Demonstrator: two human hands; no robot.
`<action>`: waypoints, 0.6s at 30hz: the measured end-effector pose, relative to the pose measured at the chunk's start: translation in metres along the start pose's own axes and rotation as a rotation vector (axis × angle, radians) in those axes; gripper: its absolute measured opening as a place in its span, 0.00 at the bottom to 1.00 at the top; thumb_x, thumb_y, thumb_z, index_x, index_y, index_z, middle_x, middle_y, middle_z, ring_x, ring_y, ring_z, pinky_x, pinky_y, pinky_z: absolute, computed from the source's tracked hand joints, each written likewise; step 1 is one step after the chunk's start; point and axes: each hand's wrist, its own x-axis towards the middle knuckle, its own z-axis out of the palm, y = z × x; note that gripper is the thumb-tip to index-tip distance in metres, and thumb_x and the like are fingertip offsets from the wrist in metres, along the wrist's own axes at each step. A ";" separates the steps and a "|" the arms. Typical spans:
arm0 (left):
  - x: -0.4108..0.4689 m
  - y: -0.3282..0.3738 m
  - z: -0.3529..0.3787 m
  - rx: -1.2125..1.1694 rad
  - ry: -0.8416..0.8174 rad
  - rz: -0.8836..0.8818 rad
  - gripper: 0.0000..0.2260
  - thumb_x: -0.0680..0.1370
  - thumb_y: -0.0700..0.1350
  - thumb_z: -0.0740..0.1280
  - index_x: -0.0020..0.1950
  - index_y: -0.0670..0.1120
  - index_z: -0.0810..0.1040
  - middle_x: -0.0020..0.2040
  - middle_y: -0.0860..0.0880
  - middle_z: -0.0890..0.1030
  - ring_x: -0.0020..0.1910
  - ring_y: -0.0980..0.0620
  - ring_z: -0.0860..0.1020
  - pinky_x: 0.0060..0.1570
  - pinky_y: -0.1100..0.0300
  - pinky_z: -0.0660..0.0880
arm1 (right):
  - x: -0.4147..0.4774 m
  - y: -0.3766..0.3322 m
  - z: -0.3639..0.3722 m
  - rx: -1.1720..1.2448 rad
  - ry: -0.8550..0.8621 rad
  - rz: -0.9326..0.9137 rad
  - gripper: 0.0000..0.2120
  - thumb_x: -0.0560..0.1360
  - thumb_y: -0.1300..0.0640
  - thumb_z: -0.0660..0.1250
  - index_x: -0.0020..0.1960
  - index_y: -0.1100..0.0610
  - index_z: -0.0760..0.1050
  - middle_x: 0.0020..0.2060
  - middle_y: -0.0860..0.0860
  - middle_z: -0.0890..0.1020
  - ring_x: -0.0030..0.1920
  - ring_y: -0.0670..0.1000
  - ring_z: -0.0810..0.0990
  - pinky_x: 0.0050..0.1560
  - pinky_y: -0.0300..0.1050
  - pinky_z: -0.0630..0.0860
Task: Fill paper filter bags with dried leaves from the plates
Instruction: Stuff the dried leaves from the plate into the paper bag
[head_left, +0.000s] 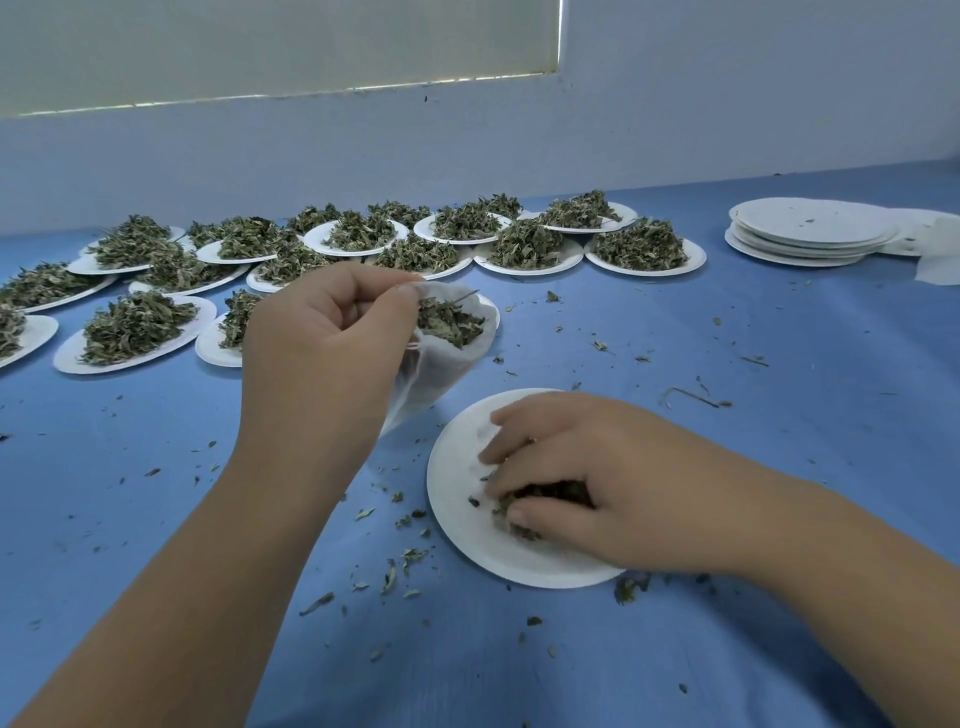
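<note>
Filter bag (441, 364) in left hand (322, 343): thin, matt white paper, faintly translucent. Plate (467, 525) under right hand (582, 467): matt white paper. Dried leaves (540, 493): brittle, dull green. Tabletop (779, 467): smooth matt blue.

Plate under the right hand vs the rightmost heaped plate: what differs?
The near plate is mostly bare, with a small clump of leaves left; the rightmost plate carries a full heap. The right hand grips leaves on the near plate; nothing touches the rightmost plate. Both are white round plates on the blue table.
</note>
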 end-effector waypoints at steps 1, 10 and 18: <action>0.000 0.000 0.000 0.002 0.001 -0.001 0.09 0.76 0.40 0.68 0.41 0.52 0.83 0.24 0.57 0.75 0.21 0.59 0.67 0.24 0.69 0.65 | -0.003 0.001 -0.004 0.018 0.051 0.036 0.10 0.76 0.52 0.68 0.56 0.49 0.82 0.55 0.42 0.79 0.61 0.40 0.71 0.61 0.35 0.66; -0.002 0.004 0.000 0.040 0.010 0.035 0.09 0.76 0.40 0.67 0.40 0.52 0.82 0.24 0.57 0.75 0.21 0.60 0.68 0.22 0.71 0.64 | -0.005 -0.017 0.006 -0.251 -0.065 0.285 0.29 0.71 0.28 0.51 0.69 0.37 0.62 0.58 0.38 0.65 0.48 0.42 0.66 0.45 0.41 0.70; -0.004 0.005 -0.003 0.153 0.009 0.176 0.10 0.77 0.41 0.67 0.42 0.56 0.81 0.32 0.46 0.77 0.25 0.58 0.69 0.25 0.70 0.68 | -0.002 -0.020 0.011 -0.304 -0.122 0.282 0.18 0.79 0.40 0.54 0.64 0.45 0.71 0.53 0.46 0.67 0.45 0.49 0.68 0.44 0.45 0.74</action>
